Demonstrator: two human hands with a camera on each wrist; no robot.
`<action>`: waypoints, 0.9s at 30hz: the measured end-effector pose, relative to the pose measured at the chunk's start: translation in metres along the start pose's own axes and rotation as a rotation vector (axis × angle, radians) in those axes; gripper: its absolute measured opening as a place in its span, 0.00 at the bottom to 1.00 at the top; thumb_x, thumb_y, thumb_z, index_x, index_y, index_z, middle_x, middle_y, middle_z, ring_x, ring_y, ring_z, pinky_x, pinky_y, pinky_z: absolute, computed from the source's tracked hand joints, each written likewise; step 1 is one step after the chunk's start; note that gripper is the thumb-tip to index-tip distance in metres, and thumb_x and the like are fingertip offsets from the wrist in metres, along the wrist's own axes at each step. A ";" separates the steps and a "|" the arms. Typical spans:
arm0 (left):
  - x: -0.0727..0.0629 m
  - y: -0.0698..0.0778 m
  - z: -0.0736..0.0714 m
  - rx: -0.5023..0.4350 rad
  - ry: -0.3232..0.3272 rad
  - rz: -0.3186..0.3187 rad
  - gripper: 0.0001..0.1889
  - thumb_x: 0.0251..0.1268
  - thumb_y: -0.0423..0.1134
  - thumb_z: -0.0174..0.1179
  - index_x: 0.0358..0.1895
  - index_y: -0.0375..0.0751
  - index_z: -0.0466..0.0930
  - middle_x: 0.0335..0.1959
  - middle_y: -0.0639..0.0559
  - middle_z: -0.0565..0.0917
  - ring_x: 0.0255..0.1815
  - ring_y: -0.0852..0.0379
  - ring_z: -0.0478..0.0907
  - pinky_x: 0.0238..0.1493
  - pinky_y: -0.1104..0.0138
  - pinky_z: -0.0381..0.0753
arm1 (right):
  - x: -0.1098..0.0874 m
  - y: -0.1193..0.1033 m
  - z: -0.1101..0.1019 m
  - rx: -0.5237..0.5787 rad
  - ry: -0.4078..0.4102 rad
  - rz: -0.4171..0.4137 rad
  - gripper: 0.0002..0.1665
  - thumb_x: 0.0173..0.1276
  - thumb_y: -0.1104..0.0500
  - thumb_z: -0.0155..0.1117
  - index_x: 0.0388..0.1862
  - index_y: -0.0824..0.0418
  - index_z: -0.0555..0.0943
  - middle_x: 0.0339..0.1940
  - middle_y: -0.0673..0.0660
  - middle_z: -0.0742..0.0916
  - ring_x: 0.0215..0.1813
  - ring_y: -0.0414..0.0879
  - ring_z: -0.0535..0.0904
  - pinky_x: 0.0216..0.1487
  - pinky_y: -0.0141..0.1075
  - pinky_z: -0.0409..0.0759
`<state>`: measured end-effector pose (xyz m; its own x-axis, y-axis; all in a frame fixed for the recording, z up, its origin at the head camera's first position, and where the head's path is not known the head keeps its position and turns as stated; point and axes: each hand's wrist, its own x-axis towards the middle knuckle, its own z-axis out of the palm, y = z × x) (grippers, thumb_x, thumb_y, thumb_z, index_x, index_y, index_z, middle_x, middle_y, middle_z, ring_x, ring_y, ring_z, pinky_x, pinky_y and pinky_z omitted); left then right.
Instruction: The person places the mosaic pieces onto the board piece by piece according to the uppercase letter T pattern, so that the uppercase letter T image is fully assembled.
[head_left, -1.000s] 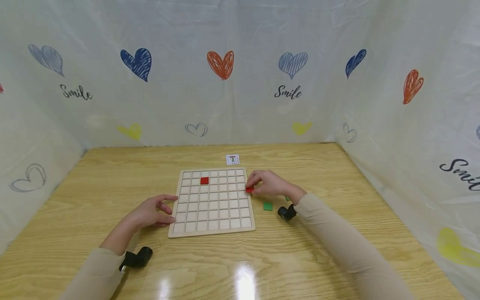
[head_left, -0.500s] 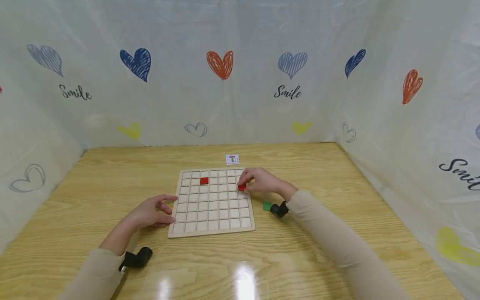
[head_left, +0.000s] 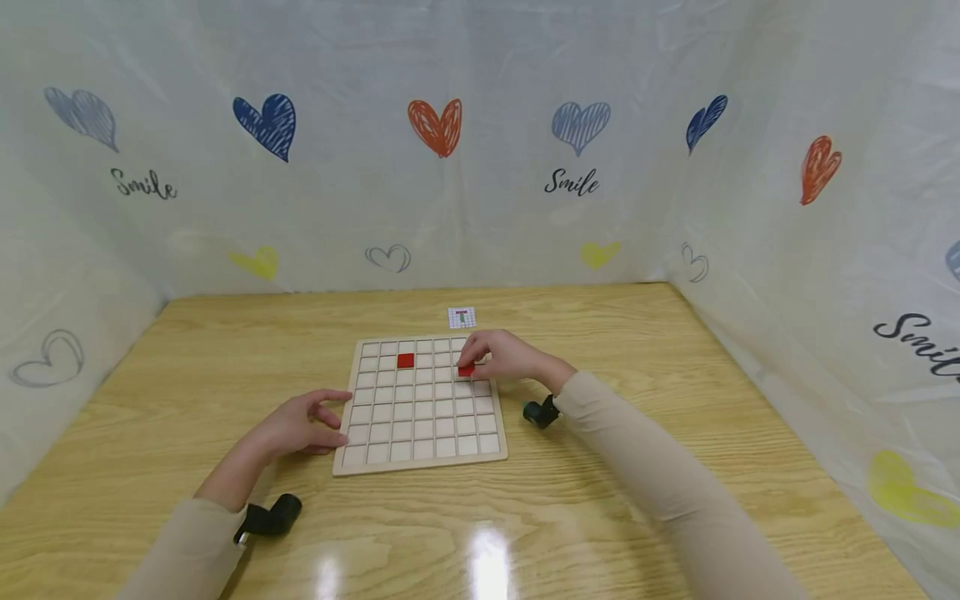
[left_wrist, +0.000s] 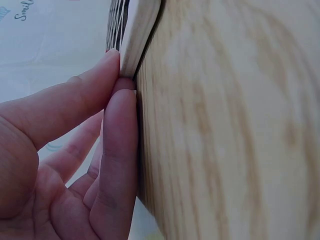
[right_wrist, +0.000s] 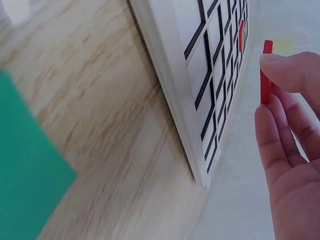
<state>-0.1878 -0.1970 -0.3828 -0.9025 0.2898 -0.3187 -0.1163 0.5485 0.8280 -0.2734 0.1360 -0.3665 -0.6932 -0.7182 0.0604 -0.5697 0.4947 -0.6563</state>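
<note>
Red tile (head_left: 466,370) hangs above the wooden grid board (head_left: 424,410), between one and two o'clock of its centre, taking twelve as the side away from the person. The right hand (head_left: 504,354) pinches it between thumb and fingers; in the right wrist view it looks tipped on edge and apart from the cells. At eight to nine o'clock the left hand (head_left: 300,423) has its fingers loosely spread, thumb and one finger touching the board's rim. A second red tile (head_left: 406,361) sits in a cell at eleven o'clock.

A tile this thin could slip from the pinch, or come down tilted across a divider if released off-centre. Uneven pressure from the left hand might slide the board on the counter (head_left: 420,533).

Fingers hide the cell beneath the held tile. The green tile (right_wrist: 25,165) is cut off in the right wrist view and does not show in the head view. The patterned card (head_left: 461,317) at one o'clock is too small to read square by square.
</note>
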 end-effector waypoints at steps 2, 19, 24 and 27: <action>0.000 0.000 0.000 -0.001 0.000 0.005 0.37 0.51 0.31 0.69 0.65 0.30 0.62 0.37 0.42 0.74 0.30 0.55 0.74 0.30 0.64 0.79 | 0.003 0.001 0.002 -0.004 0.000 -0.008 0.12 0.58 0.70 0.66 0.42 0.65 0.85 0.42 0.53 0.81 0.46 0.45 0.76 0.50 0.38 0.74; 0.002 0.003 -0.001 0.025 0.003 0.003 0.36 0.51 0.32 0.69 0.65 0.31 0.63 0.37 0.42 0.75 0.30 0.55 0.74 0.30 0.65 0.78 | 0.028 0.004 0.009 0.007 -0.025 0.047 0.14 0.57 0.70 0.67 0.43 0.63 0.85 0.40 0.52 0.82 0.42 0.42 0.75 0.45 0.29 0.73; 0.001 0.002 -0.002 0.022 0.006 -0.012 0.37 0.51 0.31 0.69 0.65 0.31 0.63 0.37 0.43 0.75 0.29 0.55 0.74 0.30 0.64 0.79 | 0.036 0.003 0.009 0.006 -0.057 0.070 0.16 0.57 0.71 0.65 0.45 0.65 0.84 0.40 0.54 0.82 0.38 0.42 0.73 0.41 0.29 0.73; 0.000 0.001 -0.001 0.018 0.006 -0.014 0.37 0.51 0.31 0.69 0.65 0.31 0.63 0.37 0.43 0.75 0.30 0.55 0.74 0.31 0.64 0.79 | 0.042 0.004 0.010 0.013 -0.046 0.087 0.16 0.57 0.72 0.64 0.46 0.65 0.84 0.40 0.54 0.82 0.38 0.42 0.73 0.39 0.29 0.73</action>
<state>-0.1890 -0.1972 -0.3811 -0.9032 0.2770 -0.3278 -0.1219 0.5667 0.8149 -0.3005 0.1025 -0.3745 -0.7186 -0.6947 -0.0314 -0.5026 0.5500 -0.6670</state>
